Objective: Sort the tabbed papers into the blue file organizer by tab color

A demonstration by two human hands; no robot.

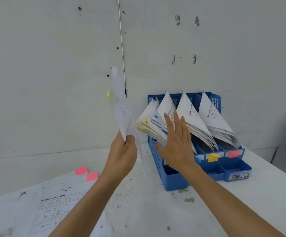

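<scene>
My left hand [124,150] grips the bottom corner of a sheet of paper [121,106] held upright, a yellow tab [109,94] on its left edge. It hangs just left of the blue file organizer [171,178], which stands against the wall with several slots of leaning papers. My right hand [176,142] is open, its flat fingers pressing the papers in the left slots, a yellow-tabbed stack [144,124] and a blue-tabbed stack [162,112], toward the right. Blue [197,159], yellow [213,157] and pink [233,153] labels mark the organizer's front.
A pile of printed sheets [50,206] with two pink tabs [86,173] lies on the white table [138,202] at the lower left. The scuffed white wall [53,65] rises right behind the organizer. The table's right edge runs off beside the organizer.
</scene>
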